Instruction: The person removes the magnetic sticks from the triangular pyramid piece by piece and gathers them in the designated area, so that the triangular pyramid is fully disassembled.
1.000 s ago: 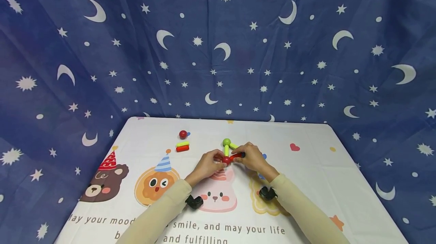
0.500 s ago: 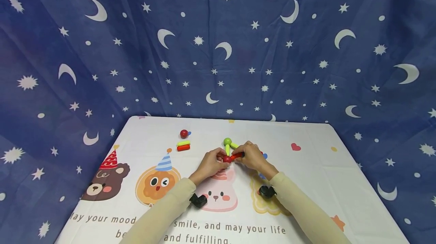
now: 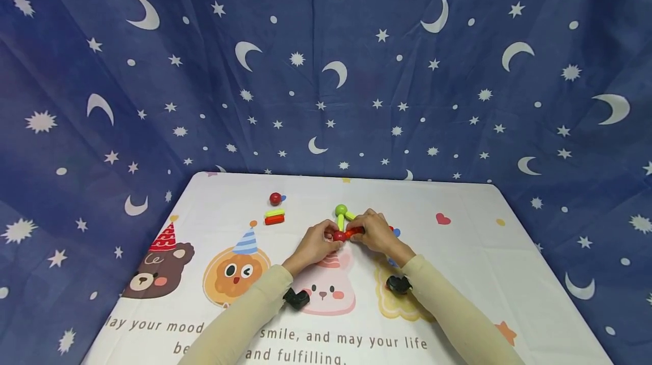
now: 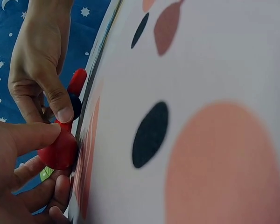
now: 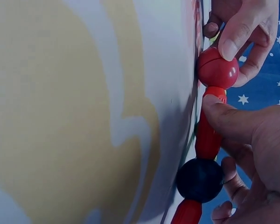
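Both forearms come in from the near edge of the counter (image 3: 458, 252), converging at mid-counter, sleeves cream, wrists low on the cloth.

L hand (image 3: 313, 246): thumb + index curled round the red ball (image 3: 339, 235), pinching it; other fingers tucked under. Wrist view confirms: thumb on top of the ball (image 4: 58, 150), fingers below.

R hand (image 3: 377, 233): fingers curled over the red stick (image 3: 353, 232), thumb pressing its end next to the red ball (image 5: 217, 69). In the R wrist view the red stick (image 5: 208, 135) runs from the red ball to a dark blue ball (image 5: 200, 179), w/ another red piece (image 5: 187, 212) touching the far side of that ball. Hands nearly touching at the ball/stick joint.

Assembly sits on the counter at centre, above the bunny print. Green ball (image 3: 340, 210) just behind the hands, w/ a green stick (image 3: 340, 222) running down to the red ball and a second green stick angling under the R hand.

Well apart to the L: loose red ball (image 3: 275, 198) and a green+red stick pair (image 3: 274, 217) lying side by side, touching.
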`<state>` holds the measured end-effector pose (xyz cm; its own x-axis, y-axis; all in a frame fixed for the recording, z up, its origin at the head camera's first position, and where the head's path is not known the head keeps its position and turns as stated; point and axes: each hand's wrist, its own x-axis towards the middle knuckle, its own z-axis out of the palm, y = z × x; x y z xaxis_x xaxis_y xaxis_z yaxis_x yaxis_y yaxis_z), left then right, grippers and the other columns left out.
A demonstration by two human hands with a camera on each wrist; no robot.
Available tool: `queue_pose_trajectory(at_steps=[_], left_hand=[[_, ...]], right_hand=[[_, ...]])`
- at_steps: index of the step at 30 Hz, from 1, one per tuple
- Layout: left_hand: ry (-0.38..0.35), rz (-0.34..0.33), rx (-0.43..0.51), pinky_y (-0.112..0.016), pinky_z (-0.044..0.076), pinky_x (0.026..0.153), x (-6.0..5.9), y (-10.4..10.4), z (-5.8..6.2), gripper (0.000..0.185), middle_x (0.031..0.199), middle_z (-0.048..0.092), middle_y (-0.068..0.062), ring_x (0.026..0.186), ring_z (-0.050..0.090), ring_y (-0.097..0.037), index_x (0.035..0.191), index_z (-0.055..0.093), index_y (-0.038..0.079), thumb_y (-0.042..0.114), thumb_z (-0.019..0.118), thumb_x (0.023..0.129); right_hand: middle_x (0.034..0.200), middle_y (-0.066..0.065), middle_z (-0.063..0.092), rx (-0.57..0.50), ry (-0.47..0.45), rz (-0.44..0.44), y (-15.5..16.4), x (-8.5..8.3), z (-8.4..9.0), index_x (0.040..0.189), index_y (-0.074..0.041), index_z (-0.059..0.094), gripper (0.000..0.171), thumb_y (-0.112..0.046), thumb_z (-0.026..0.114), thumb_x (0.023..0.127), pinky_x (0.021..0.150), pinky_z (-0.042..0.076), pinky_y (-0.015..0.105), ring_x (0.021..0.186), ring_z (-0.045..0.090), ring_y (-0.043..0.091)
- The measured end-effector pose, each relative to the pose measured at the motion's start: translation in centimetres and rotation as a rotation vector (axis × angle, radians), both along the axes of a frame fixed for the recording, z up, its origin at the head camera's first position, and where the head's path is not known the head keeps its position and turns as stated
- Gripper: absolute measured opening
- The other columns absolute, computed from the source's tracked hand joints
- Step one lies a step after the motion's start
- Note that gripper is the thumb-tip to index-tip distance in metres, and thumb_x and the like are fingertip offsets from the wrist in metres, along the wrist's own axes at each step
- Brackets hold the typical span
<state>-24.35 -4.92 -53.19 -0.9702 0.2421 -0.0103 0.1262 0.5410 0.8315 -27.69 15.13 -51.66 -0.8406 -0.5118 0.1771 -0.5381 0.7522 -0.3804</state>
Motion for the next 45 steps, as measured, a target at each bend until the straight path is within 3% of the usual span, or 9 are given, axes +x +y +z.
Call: queue_pose_trajectory(at_steps=[13, 22, 28, 38, 45], left_hand=[[-0.02, 0.008, -0.022, -0.031, 0.052, 0.082, -0.1, -0.8, 0.2, 0.034, 0.107, 0.067, -0.007, 0.096, 0.06, -0.017, 0.119, 0.06, 0.011, 0.017, 0.072, 0.089], [-0.057, 0.016, 0.051, -0.024, 0.049, 0.063, -0.4, -1.8, 0.7, 0.035, 0.117, 0.067, -0.009, 0.072, 0.06, -0.011, 0.124, 0.059, 0.013, 0.015, 0.07, 0.09], [-0.099, 0.044, 0.115, -0.024, 0.05, 0.067, -0.5, -2.0, 0.5, 0.037, 0.124, 0.064, -0.01, 0.082, 0.062, -0.012, 0.126, 0.06, 0.015, 0.013, 0.07, 0.09], [0.004, 0.082, 0.1, -0.027, 0.054, 0.076, -1.5, -2.2, 0.4, 0.043, 0.124, 0.064, -0.012, 0.089, 0.068, -0.015, 0.125, 0.059, 0.008, 0.014, 0.075, 0.086], [0.039, 0.102, 0.029, -0.033, 0.053, 0.083, -2.0, -2.4, 0.4, 0.039, 0.12, 0.067, -0.009, 0.092, 0.064, -0.017, 0.124, 0.062, 0.012, 0.015, 0.075, 0.087]], right_hand=[[0.108, -0.003, 0.075, -0.012, -0.003, 0.017, 0.6, 0.2, 0.2, 0.103, -0.02, 0.077, 0.022, -0.023, 0.08, 0.08, 0.079, 0.034, 0.034, 0.097, 0.055, 0.016], [0.107, -0.004, 0.076, -0.024, 0.016, 0.016, 0.8, 0.2, 0.1, 0.101, -0.023, 0.077, 0.022, -0.023, 0.081, 0.08, 0.081, 0.035, 0.034, 0.098, 0.056, 0.016], [0.105, -0.005, 0.076, -0.02, 0.018, 0.029, 1.0, 0.4, 0.2, 0.101, -0.023, 0.078, 0.022, -0.024, 0.082, 0.08, 0.08, 0.034, 0.033, 0.098, 0.055, 0.015], [0.102, -0.007, 0.076, -0.01, 0.047, 0.039, 1.6, 0.5, 0.0, 0.099, -0.023, 0.078, 0.022, -0.025, 0.083, 0.078, 0.079, 0.035, 0.034, 0.097, 0.055, 0.014], [0.103, -0.005, 0.076, -0.003, 0.025, 0.027, 2.1, 0.8, 0.2, 0.1, -0.022, 0.078, 0.022, -0.023, 0.083, 0.079, 0.081, 0.035, 0.035, 0.098, 0.056, 0.016]])
